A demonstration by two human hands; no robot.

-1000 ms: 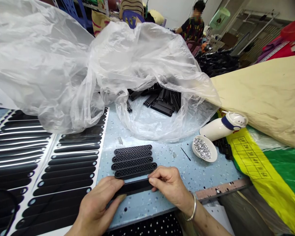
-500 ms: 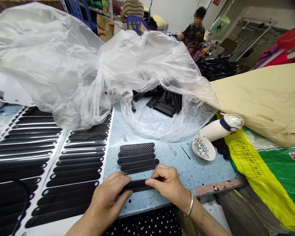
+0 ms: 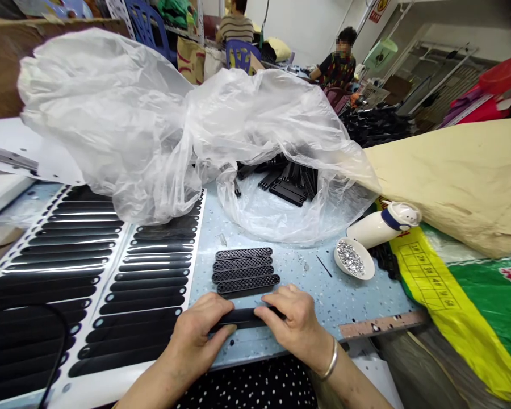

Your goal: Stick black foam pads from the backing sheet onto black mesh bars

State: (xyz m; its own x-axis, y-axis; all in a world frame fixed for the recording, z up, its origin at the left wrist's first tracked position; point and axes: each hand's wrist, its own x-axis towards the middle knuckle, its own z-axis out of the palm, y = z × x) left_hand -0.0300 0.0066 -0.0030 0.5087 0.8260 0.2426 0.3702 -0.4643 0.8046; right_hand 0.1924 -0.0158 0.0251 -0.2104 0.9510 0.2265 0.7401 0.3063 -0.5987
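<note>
Between my two hands lies a flat black strip (image 3: 243, 317), close to the table's front edge. My left hand (image 3: 204, 324) grips its left end with thumb and fingers, and my right hand (image 3: 292, 315) has closed round the right end; both ends are hidden by fingers. Just beyond it, several black plastic pieces with a lattice pattern (image 3: 244, 265) lie side by side on the speckled blue table (image 3: 289, 346). To the left is a sheet of black rounded stickers (image 3: 147, 272) on white backing.
A large clear plastic bag (image 3: 259, 119) holding black toothed parts (image 3: 288, 190) covers the back of the table. At right stand a white bowl of small silvery pieces (image 3: 352, 260) and a white bottle (image 3: 372, 228). Two people sit in the background.
The whole view has shifted slightly, so the table things appear a little farther right. Both hands keep their grip on the black strip with hardly any movement.
</note>
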